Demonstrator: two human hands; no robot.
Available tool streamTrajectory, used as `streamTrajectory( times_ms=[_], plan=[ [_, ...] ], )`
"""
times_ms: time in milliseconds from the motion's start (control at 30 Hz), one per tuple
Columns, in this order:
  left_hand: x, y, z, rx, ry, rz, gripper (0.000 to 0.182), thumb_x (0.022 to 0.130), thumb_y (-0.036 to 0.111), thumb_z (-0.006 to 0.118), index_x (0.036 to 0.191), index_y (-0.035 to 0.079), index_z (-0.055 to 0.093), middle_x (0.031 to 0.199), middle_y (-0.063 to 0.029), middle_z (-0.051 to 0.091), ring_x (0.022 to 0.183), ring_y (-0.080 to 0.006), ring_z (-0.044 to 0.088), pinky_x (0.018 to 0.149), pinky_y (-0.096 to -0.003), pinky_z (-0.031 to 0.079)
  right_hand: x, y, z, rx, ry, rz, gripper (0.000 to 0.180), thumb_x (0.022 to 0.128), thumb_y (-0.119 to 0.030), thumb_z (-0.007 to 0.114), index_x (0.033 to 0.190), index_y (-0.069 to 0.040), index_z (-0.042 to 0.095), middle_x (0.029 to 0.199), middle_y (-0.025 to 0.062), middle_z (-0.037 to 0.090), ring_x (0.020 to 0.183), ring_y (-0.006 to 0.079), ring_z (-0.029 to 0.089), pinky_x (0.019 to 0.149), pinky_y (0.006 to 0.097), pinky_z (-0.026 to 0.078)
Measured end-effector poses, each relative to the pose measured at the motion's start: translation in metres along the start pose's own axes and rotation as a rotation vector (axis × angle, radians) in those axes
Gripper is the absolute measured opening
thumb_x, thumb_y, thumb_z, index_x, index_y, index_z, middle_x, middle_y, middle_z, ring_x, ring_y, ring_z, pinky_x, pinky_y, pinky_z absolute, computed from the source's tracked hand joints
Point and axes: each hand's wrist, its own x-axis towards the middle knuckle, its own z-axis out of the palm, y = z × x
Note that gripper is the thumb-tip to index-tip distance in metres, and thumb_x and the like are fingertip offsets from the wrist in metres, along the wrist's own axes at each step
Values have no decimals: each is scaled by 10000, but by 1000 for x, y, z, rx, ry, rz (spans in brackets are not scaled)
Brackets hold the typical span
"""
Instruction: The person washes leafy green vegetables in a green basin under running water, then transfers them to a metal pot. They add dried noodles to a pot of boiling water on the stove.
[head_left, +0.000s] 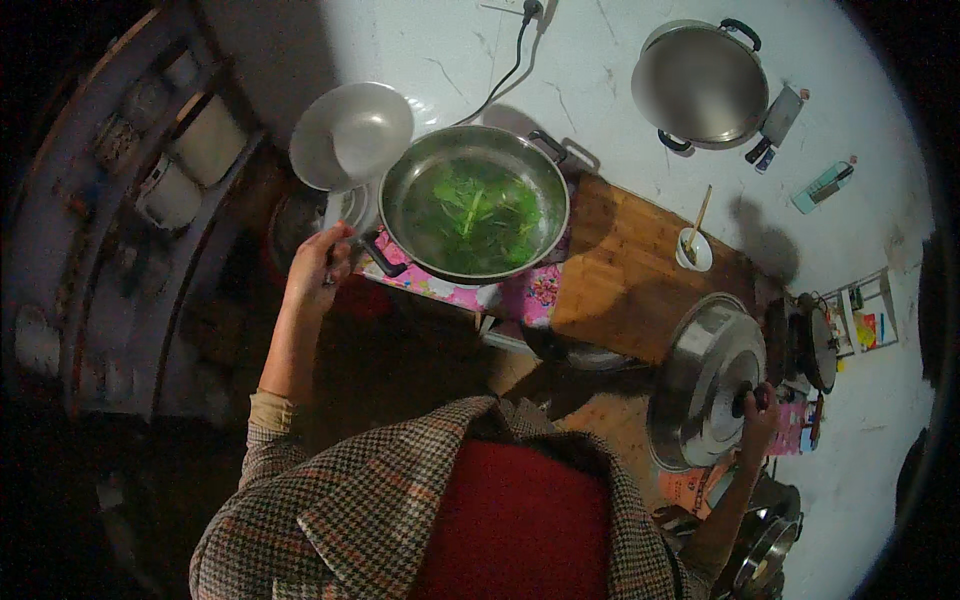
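My left hand (319, 262) grips the handle of a pale, round-bowled scoop (356, 135), raised at the left side of a stainless-steel pan (394, 180). The scoop's bowl looks bare inside. Green leafy vegetables (480, 210) lie in liquid in the pan, which has two black side handles. Off to the right, my right hand (761, 416) holds a large domed metal lid (705, 382) by its dark knob. The lid is tilted on edge, well apart from the pan. Under the pan's near side shows a pink floral cloth (442, 289).
A white bowl (694, 251) with a wooden stick in it sits on the wooden tabletop (611, 277). A black cord (517, 60) runs from a wall plug down behind the pan. On the wall hang a large pot (701, 82) and a cleaver (784, 116). Shelves (202, 225) stand left.
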Motion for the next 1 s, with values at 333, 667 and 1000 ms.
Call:
streamTrajectory(
  times_ms=[333,667,1000],
  plan=[
    [-44,-46,70,-116,239,60,177,916,202,517,876,30,526,586,33,394,435,-52,309,387,-202,233,119,0,12,-99,-188,-154,415,824,-315,620,1157,-77,554,1043,146,544,969,300,545,838,390,432],
    [-56,-95,149,16,233,-21,187,905,207,529,871,25,549,588,25,426,443,-54,316,390,-199,242,183,56,4,-234,-168,-208,369,794,-269,638,1115,-99,572,996,144,544,909,304,559,790,395,447],
    [-91,-105,210,278,279,-5,216,911,258,519,868,47,543,577,33,407,440,-42,323,381,-192,236,206,157,2,-279,-137,-186,444,814,-324,634,1182,-90,554,1030,183,532,934,349,545,801,430,452]
  ],
)
